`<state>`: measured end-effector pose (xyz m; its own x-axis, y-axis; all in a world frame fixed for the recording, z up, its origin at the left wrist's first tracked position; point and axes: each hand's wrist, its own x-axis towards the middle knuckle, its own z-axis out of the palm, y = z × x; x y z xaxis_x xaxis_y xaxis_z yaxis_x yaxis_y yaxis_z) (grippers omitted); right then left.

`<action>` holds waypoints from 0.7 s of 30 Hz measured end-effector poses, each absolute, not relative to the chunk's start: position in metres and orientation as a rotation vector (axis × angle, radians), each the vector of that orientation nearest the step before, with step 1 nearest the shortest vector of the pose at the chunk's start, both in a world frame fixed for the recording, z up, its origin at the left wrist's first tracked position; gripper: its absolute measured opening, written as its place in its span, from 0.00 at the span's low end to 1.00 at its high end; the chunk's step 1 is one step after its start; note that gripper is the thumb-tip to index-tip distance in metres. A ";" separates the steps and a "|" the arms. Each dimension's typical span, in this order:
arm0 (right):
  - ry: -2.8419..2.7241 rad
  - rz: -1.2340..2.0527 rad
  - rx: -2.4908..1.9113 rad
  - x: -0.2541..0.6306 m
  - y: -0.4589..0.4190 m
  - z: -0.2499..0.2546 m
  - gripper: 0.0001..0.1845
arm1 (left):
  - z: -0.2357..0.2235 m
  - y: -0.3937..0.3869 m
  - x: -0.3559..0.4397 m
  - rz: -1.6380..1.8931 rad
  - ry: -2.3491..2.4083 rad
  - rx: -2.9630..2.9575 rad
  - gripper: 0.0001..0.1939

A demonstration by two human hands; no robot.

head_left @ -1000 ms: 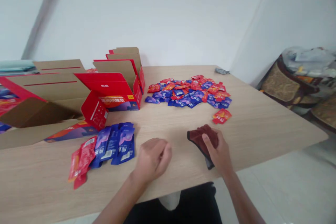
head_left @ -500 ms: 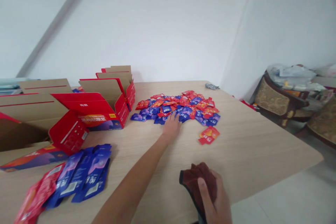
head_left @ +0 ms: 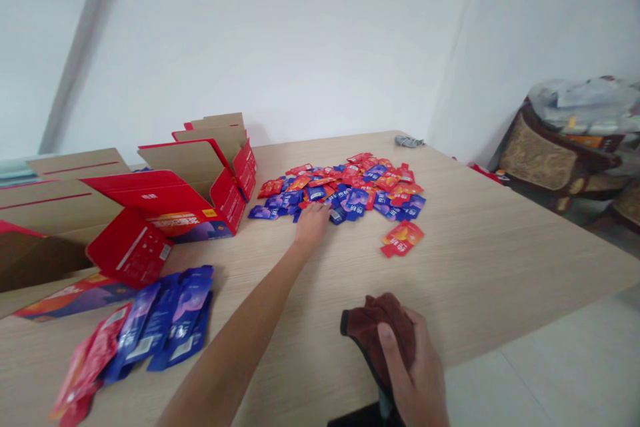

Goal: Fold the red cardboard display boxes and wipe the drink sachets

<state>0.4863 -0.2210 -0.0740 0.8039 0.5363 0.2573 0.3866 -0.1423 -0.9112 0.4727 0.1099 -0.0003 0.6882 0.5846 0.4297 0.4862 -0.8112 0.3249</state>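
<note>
My left hand (head_left: 313,223) reaches to the near edge of a pile of red and blue sachets (head_left: 357,197). Its fingers are curled onto a blue sachet (head_left: 337,211) at the pile's front; the fingertips are partly hidden. Close to me, my right hand (head_left: 417,373) grips a bunched brown cloth (head_left: 383,330) with black edging, the thumb lying across it. A single orange-red sachet (head_left: 403,238) lies apart, in front of the pile.
On the left stand open red cardboard boxes (head_left: 190,223) with raised flaps. Longer blue pouches (head_left: 173,320) and red pouches (head_left: 95,360) lie before them. A small grey crumpled item (head_left: 409,141) sits at the table's far corner. Beyond the right edge is a patterned chair (head_left: 543,153) with plastic bags.
My left hand has shifted left along the front of the pile, and its fingers are more curled. The right hand keeps its grip on the brown cloth. The camera view has tilted slightly.
</note>
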 end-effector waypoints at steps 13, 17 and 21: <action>-0.564 0.116 -1.806 0.482 -0.222 -0.060 0.33 | 0.020 -0.003 0.307 0.579 0.831 2.100 0.25; -0.565 0.064 -1.824 0.481 -0.222 -0.060 0.33 | 0.006 -0.032 0.269 0.477 0.883 2.072 0.25; -0.571 0.046 -1.824 0.482 -0.222 -0.061 0.35 | -0.003 -0.046 0.251 0.446 1.008 2.393 0.23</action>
